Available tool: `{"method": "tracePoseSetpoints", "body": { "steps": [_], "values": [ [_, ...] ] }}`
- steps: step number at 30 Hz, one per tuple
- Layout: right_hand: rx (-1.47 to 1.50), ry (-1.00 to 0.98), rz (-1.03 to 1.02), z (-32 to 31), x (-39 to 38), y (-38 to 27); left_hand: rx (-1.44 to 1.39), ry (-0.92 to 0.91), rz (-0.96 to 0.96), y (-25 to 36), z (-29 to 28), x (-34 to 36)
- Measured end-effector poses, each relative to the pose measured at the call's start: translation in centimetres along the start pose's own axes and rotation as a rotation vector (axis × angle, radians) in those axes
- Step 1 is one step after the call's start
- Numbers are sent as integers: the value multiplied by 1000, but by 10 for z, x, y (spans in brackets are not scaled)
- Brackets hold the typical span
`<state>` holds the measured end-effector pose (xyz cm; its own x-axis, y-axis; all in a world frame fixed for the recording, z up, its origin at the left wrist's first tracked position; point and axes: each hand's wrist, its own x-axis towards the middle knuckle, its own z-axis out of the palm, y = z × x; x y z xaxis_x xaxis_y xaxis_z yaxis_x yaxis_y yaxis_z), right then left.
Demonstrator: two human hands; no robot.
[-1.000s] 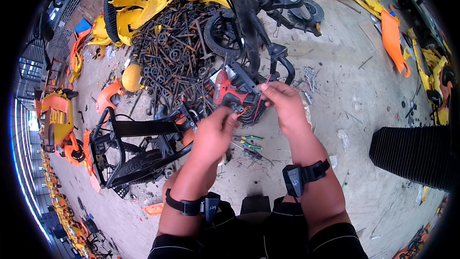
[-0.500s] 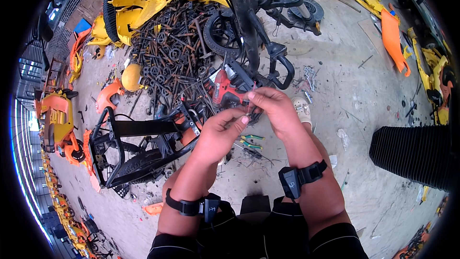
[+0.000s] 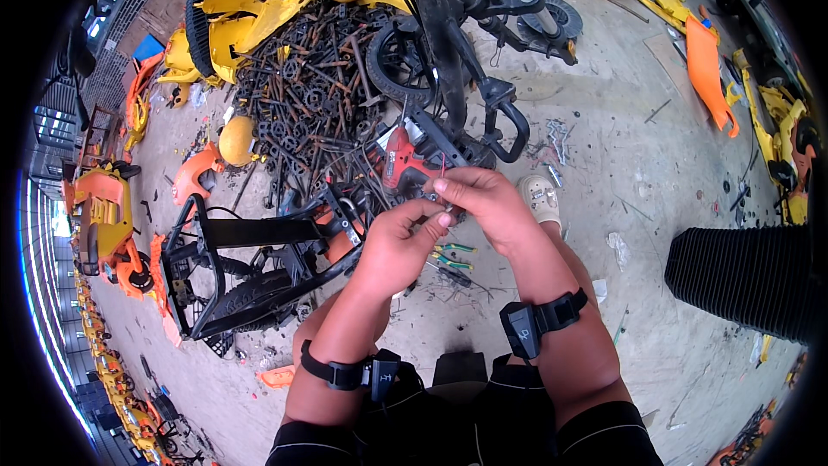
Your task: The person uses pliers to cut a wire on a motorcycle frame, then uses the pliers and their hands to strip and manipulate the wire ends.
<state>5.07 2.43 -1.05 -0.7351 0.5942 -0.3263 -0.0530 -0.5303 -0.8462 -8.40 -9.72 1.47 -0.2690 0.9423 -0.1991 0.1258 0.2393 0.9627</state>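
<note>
A thin red wire (image 3: pixel 443 160) pokes up past the fingertips of my right hand (image 3: pixel 486 204), which pinches it between thumb and forefinger. Just below and to the left, my left hand (image 3: pixel 398 243) is closed in a pinch at the wire's lower part. The fingertips of both hands almost meet, and most of the wire is hidden between them. Right behind my hands lies a red cordless drill (image 3: pixel 399 160). Under them, on the floor, are pliers with green and yellow handles (image 3: pixel 452 259).
A black vehicle frame (image 3: pixel 267 229) lies at left. Ahead stands a dark frame with a grab handle (image 3: pixel 515 134), near a heap of rusty metal parts (image 3: pixel 302 95). Yellow panels (image 3: pixel 250 22) are piled behind it. At right is a black ribbed object (image 3: pixel 742 280).
My hands have come closer together. The right hand has moved down and left toward the left fingertips, and less of the red wire shows between them.
</note>
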Motion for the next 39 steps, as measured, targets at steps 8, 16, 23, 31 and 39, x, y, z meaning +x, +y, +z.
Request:
{"method": "tracePoseSetpoints", "body": {
  "steps": [8, 16, 23, 31, 39],
  "values": [
    [-43, 25, -8, 1, -1, 0, 62, 9, 7, -2, -1, -2],
    [89, 415, -183, -20, 12, 0, 156, 14, 36, 4, 1, -6],
    [76, 350, -31, -25, 6, -3, 113, 63, 19, 7, -1, -7],
    [-9, -111, -2, -4, -3, -2, 144, 77, 110, 5, -3, -6],
    [-76, -38, -57, -4, 2, 3, 256, 75, 155, 10, -4, -8]
  ]
}}
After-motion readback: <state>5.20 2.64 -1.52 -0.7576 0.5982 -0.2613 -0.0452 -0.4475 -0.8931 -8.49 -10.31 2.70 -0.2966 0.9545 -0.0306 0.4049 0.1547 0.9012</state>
